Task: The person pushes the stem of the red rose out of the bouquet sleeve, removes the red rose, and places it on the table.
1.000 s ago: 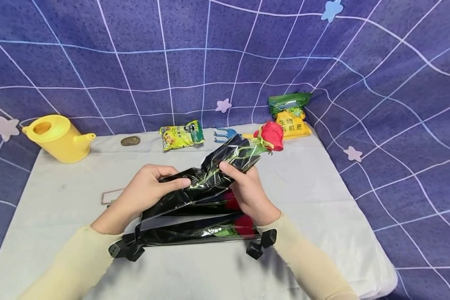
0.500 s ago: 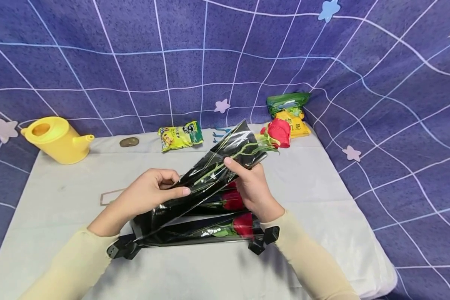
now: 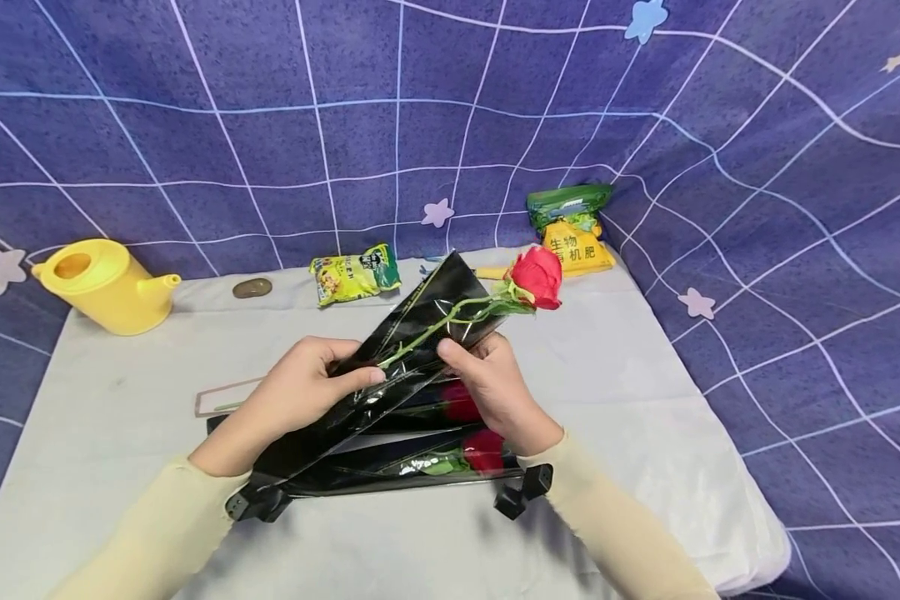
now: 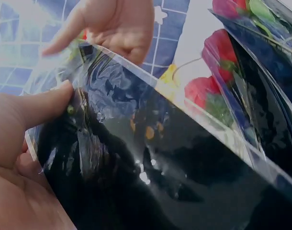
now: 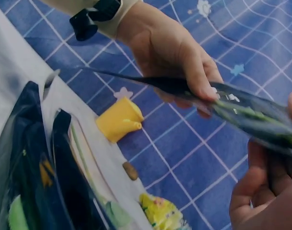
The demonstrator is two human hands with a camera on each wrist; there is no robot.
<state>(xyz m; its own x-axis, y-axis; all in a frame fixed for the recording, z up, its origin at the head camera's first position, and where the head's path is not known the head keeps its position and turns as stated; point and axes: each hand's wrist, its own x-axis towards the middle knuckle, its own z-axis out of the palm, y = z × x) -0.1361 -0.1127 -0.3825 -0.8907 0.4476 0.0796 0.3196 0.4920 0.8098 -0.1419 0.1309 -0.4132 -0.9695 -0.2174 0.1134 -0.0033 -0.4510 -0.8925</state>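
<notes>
A black plastic flower sleeve (image 3: 360,404) with a clear front slants up between both hands. The rose's green stem (image 3: 427,333) shows against its black side. Its red bloom (image 3: 537,277) sticks out past the wide upper end. My left hand (image 3: 303,383) pinches the sleeve near the stem's lower end, thumb on top. Nearer the bloom, my right hand (image 3: 498,383) grips the sleeve's lower edge, with its thumb on the front and fingers behind, as the right wrist view shows. Beneath lie other sleeved roses, including one with a red bloom (image 3: 483,452) at the front.
At the back stand a yellow watering can (image 3: 112,287), a dark stone (image 3: 252,287), a yellow-green packet (image 3: 355,275) and a yellow-green fertilizer bag (image 3: 573,242). A pinkish rectangular outline (image 3: 221,397) lies left of the sleeves. Patterned blue cloth (image 3: 360,133) rises behind the white table (image 3: 120,425).
The crumpled sleeve has straightened out and its upper end now spreads flat. The bloom moved right, then slightly back left. Both hands keep hold of the sleeve.
</notes>
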